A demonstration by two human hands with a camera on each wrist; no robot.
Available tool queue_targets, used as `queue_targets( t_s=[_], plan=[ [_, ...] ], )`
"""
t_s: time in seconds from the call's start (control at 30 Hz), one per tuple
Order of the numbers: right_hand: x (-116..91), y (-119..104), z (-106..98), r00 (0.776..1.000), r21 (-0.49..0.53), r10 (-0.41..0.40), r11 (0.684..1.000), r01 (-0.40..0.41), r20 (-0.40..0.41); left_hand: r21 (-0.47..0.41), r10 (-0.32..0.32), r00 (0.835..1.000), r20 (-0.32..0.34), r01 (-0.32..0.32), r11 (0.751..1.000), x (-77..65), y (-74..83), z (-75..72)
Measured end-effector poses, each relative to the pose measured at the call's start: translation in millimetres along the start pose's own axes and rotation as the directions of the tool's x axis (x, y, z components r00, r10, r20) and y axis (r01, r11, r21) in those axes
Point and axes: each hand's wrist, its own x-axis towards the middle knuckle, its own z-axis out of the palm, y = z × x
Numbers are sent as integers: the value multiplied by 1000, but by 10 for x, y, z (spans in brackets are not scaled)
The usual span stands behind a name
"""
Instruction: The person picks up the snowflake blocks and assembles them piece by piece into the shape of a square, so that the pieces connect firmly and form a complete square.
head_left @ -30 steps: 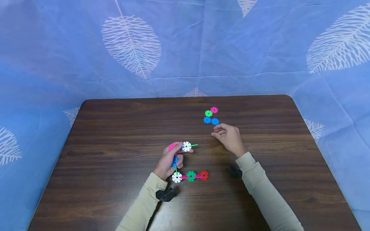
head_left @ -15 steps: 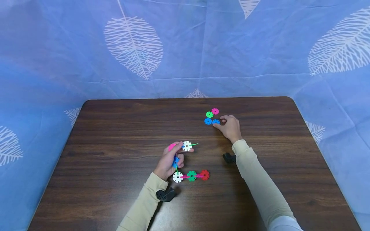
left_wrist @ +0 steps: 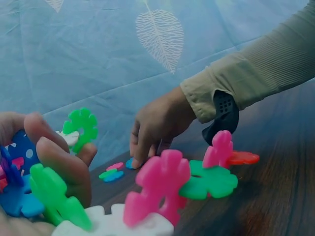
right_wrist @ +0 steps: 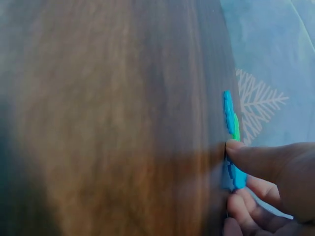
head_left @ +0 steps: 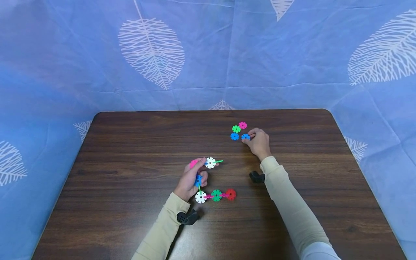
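My left hand [head_left: 187, 181] holds a chain of slotted snowflake discs linked edge to edge. A white disc [head_left: 210, 163] with a green one beyond it sticks out past the fingertips, and a pink disc [head_left: 193, 163] shows by the thumb. Below the palm the chain runs through a blue disc [head_left: 198, 180] and a white disc [head_left: 200, 197] to a green disc [left_wrist: 209, 180] and a red disc [head_left: 231, 194], with pink discs between. My right hand [head_left: 261, 144] pinches a loose blue snowflake disc [right_wrist: 238, 176] between thumb and fingers, low at the tabletop.
Beside the right hand lie another blue disc [head_left: 234, 136], a light green disc [head_left: 236, 129] and a pink disc [head_left: 242, 125] on the brown table [head_left: 130, 144]. A blue cloth [head_left: 208, 54] with white leaves hangs behind the table's far edge.
The right hand has reached forward to the loose discs and taken the right-hand blue one, which has slid slightly right, away from the other blue disc. The left hand keeps its hold, almost still.
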Motion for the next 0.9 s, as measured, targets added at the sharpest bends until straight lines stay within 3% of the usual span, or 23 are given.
queue_targets(
  t_s=[0.17, 0.43, 0.67, 0.9],
  plan=[
    [-36, 71, -46, 1000, 100, 7, 995, -10, 23, -6, -28, 996, -84, 28, 1000, 12, 17, 32],
    [-139, 202, -177, 991, 198, -89, 978, 69, 95, -11, -17, 998, -63, 16, 1000, 1, 29, 43],
    [-335, 160, -291, 966, 423, -100, 906, -12, 240, -3, 3, 999, -39, -3, 1000, -9, 34, 43],
    [-611, -49, -310, 943, 528, -196, 849, 26, 268, 7, 11, 999, -33, -11, 1000, -9, 28, 47]
  ],
)
